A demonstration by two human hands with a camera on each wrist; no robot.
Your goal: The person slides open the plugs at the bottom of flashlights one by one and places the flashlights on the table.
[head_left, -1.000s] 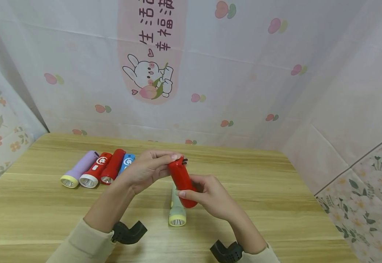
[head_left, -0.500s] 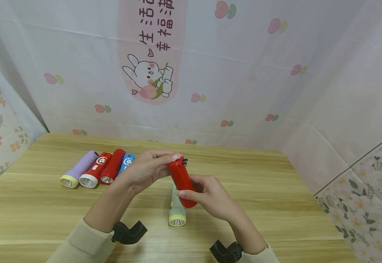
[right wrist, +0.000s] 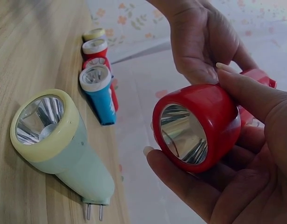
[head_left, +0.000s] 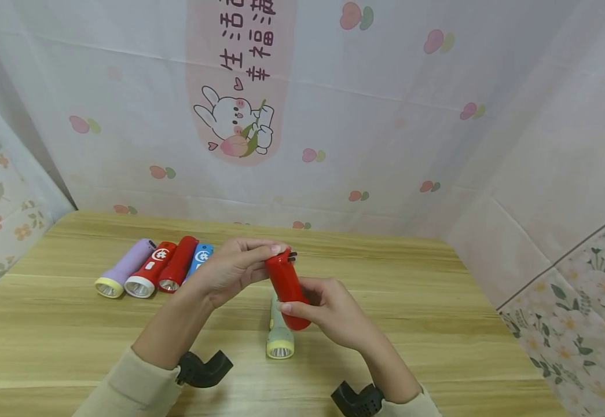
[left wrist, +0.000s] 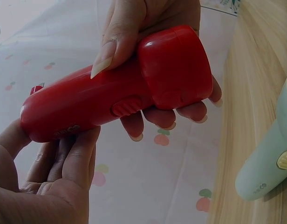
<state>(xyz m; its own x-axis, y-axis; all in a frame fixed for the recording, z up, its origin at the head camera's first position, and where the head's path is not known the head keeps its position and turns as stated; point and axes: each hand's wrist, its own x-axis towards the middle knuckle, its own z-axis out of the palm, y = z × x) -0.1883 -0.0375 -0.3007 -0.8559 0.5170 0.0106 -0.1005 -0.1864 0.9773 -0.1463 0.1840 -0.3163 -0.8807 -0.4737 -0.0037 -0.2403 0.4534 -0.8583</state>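
A red flashlight (head_left: 285, 281) is held between both hands above the wooden table, tail end up and tilted. My left hand (head_left: 231, 269) pinches its tail, where two metal prongs (head_left: 292, 256) stick out. Around the neck near the lamp head curl the thumb and fingers of my right hand (head_left: 336, 310). A ribbed slide switch (left wrist: 126, 106) shows on its side in the left wrist view. In the right wrist view the clear lens (right wrist: 183, 133) is unlit. Beneath it a pale green flashlight (head_left: 280, 336) with a yellow rim lies on the table, its own prongs (right wrist: 94, 212) out.
At the back left of the table (head_left: 437, 330) lie a purple flashlight (head_left: 131, 260), a red one with a white rim (head_left: 151, 267), a plain red one (head_left: 181, 260) and a blue one (head_left: 201, 255), side by side. A printed curtain (head_left: 370, 127) hangs behind.
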